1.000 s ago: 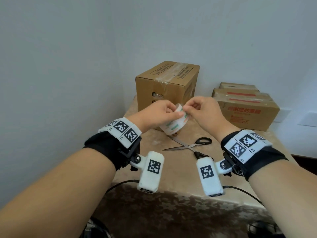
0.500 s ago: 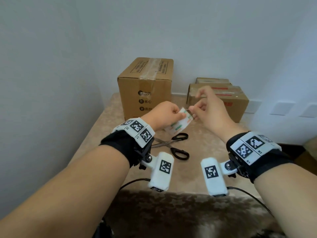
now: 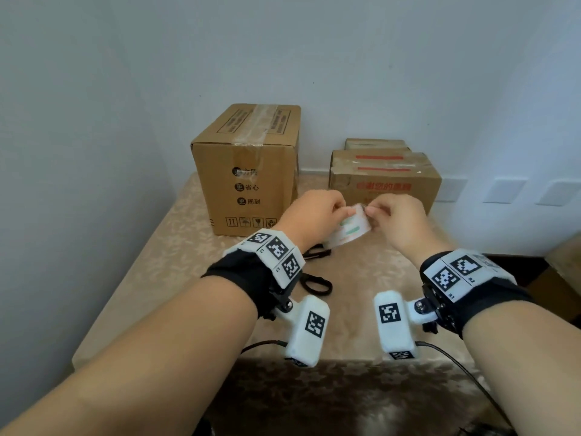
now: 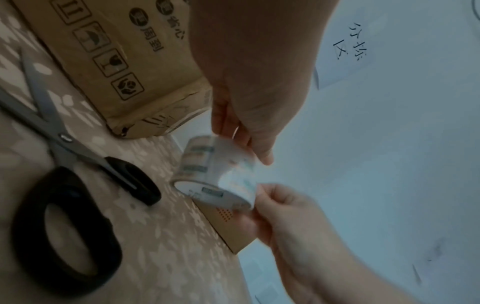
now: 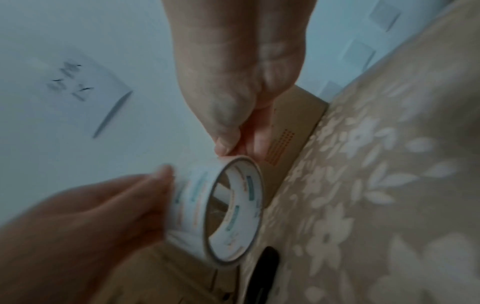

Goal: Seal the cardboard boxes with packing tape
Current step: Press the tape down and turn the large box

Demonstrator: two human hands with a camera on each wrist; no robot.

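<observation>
Showing through the roll of tape (image 5: 228,209), only the right wrist view reveals its hollow core.

Matt cardboard boxes (image 3: 248,171), glossy tape roll (image 3: 349,229)

Both forearms are bare, with no sleeves. Each wrist wears a wide black fabric band (image 3: 242,275) topped by a curved white plate printed with black square fiducial markers; the right band (image 3: 490,291) shows small labels R1 and R2 beside its markers. From the inner side of each band, a black bracket with a silver screw carries a white, rounded box-shaped camera unit (image 3: 309,330) at about 6 o'clock of the left hand (image 3: 309,212), each bearing its own black marker. A thin black cable leaves each unit. The right hand (image 3: 399,218) wears no glove or ring.
</observation>
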